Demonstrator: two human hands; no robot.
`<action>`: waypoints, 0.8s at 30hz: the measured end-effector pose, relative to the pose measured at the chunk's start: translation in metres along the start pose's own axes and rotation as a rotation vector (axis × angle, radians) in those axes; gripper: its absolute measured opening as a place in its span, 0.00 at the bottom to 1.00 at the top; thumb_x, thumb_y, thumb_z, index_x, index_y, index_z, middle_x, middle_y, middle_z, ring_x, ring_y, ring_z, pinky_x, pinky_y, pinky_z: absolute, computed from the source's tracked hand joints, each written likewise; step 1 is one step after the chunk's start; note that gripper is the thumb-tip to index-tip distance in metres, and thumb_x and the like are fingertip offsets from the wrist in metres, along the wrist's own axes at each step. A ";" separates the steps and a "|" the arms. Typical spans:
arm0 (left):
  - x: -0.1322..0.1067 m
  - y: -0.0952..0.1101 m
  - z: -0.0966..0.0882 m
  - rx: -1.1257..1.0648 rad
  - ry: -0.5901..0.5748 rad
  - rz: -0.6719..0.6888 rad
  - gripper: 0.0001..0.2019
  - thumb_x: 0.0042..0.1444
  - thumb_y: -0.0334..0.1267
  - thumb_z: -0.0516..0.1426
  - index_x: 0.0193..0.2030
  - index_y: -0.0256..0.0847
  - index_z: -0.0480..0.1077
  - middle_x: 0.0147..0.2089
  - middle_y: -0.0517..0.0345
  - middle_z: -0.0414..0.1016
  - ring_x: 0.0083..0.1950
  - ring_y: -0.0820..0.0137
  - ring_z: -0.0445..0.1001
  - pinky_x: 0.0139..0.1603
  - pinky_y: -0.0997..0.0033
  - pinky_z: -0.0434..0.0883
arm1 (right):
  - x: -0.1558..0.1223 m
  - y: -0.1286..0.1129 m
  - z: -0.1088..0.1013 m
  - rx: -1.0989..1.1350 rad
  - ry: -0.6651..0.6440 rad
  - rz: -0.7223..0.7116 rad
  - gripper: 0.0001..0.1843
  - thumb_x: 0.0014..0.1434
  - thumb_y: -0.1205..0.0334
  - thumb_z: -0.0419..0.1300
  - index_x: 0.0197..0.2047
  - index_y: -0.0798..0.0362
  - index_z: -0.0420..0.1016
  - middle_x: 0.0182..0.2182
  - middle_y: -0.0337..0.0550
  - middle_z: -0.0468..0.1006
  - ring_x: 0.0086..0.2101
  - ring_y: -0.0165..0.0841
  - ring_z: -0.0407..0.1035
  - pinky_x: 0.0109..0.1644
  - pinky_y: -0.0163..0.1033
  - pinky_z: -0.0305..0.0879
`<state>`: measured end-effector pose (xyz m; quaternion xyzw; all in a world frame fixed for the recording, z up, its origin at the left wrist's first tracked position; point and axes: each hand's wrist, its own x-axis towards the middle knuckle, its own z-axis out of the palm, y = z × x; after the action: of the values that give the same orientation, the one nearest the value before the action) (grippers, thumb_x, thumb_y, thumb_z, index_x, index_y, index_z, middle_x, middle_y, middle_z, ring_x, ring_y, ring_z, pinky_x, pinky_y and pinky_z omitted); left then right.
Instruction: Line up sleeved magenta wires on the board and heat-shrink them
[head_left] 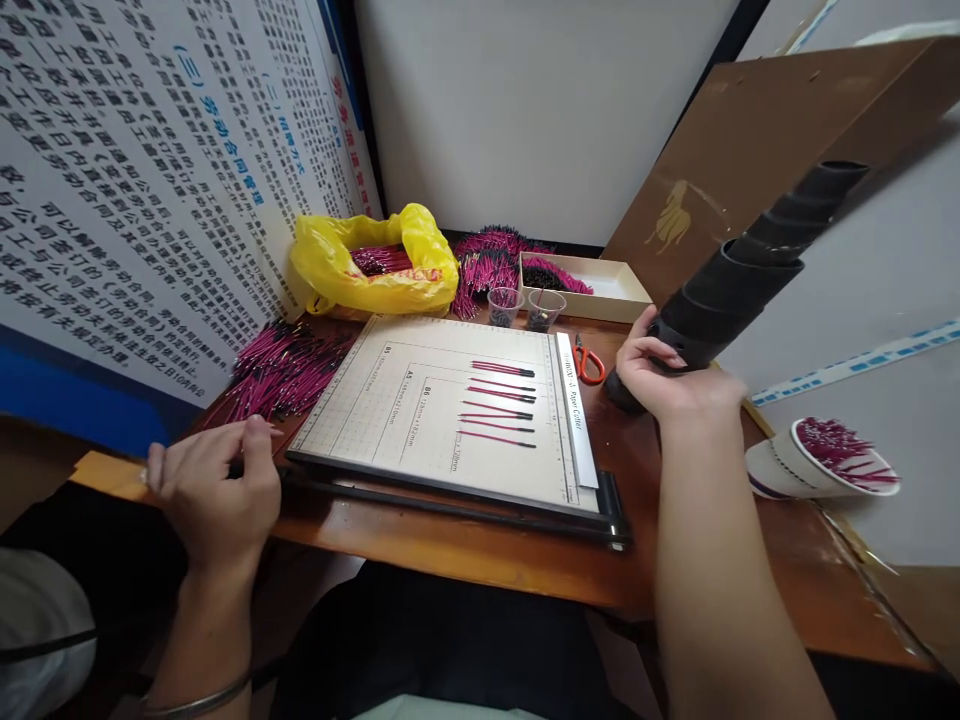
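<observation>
My right hand (667, 375) has its fingers curled round the lower part of a thick black tube (731, 290) of stepped segments, which leans up to the right. At the table's left front edge, my left hand (217, 490) is closed on a black handle (236, 468), mostly hidden by its fingers. That handle lines up with the black arm of the paper cutter (360, 420) lying along the board's near edge. On the cutter board lie several short magenta wires with black ends (499, 405), spread in small groups.
A yellow plastic bag (420, 250) of wires, loose wire piles (289, 370), two clear cups (546, 310) and a shallow box (622, 290) stand behind the cutter. Red-handled pliers (590, 365) lie to its right. A paper cup (780, 462) of wires tilts at far right.
</observation>
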<state>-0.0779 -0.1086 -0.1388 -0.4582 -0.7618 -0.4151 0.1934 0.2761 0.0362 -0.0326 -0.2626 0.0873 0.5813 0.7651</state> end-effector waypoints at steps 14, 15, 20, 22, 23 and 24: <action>0.008 -0.012 0.009 0.051 -0.086 -0.113 0.27 0.59 0.46 0.44 0.10 0.47 0.63 0.21 0.46 0.74 0.43 0.52 0.76 0.71 0.28 0.56 | -0.015 0.001 -0.019 -0.260 -0.120 0.070 0.35 0.69 0.34 0.32 0.39 0.53 0.67 0.26 0.41 0.71 0.18 0.22 0.46 0.18 0.29 0.45; 0.009 -0.010 0.010 0.054 -0.081 -0.118 0.27 0.59 0.46 0.43 0.10 0.47 0.63 0.21 0.46 0.73 0.44 0.52 0.76 0.71 0.29 0.56 | -0.019 0.001 -0.022 -0.362 -0.155 0.090 0.38 0.67 0.30 0.32 0.38 0.53 0.68 0.25 0.41 0.70 0.18 0.22 0.44 0.19 0.31 0.44; 0.013 -0.006 0.017 0.054 -0.085 -0.130 0.28 0.60 0.48 0.42 0.11 0.47 0.63 0.20 0.47 0.72 0.46 0.53 0.76 0.72 0.33 0.55 | -0.037 -0.002 -0.038 -0.767 -0.351 0.159 0.27 0.60 0.34 0.57 0.35 0.52 0.73 0.22 0.35 0.63 0.19 0.23 0.40 0.22 0.35 0.41; 0.014 -0.005 0.019 0.046 -0.091 -0.128 0.28 0.60 0.49 0.41 0.11 0.47 0.63 0.20 0.48 0.71 0.45 0.53 0.76 0.72 0.33 0.55 | -0.042 -0.003 -0.045 -0.839 -0.427 0.133 0.22 0.54 0.39 0.65 0.34 0.50 0.74 0.20 0.33 0.63 0.18 0.22 0.42 0.22 0.35 0.43; 0.015 -0.005 0.020 0.042 -0.093 -0.126 0.29 0.60 0.49 0.41 0.10 0.46 0.62 0.19 0.48 0.70 0.44 0.54 0.75 0.72 0.32 0.54 | -0.044 -0.003 -0.048 -0.872 -0.450 0.101 0.21 0.51 0.41 0.68 0.34 0.50 0.74 0.20 0.33 0.65 0.17 0.22 0.44 0.21 0.35 0.45; 0.015 -0.004 0.020 0.037 -0.096 -0.124 0.29 0.60 0.49 0.41 0.10 0.46 0.61 0.19 0.49 0.69 0.42 0.55 0.75 0.72 0.30 0.53 | -0.045 -0.003 -0.052 -0.901 -0.465 0.049 0.21 0.49 0.41 0.69 0.34 0.50 0.74 0.19 0.33 0.66 0.17 0.23 0.46 0.21 0.35 0.47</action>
<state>-0.0874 -0.0851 -0.1422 -0.4259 -0.8046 -0.3898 0.1388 0.2740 -0.0282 -0.0557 -0.4284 -0.3387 0.6220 0.5611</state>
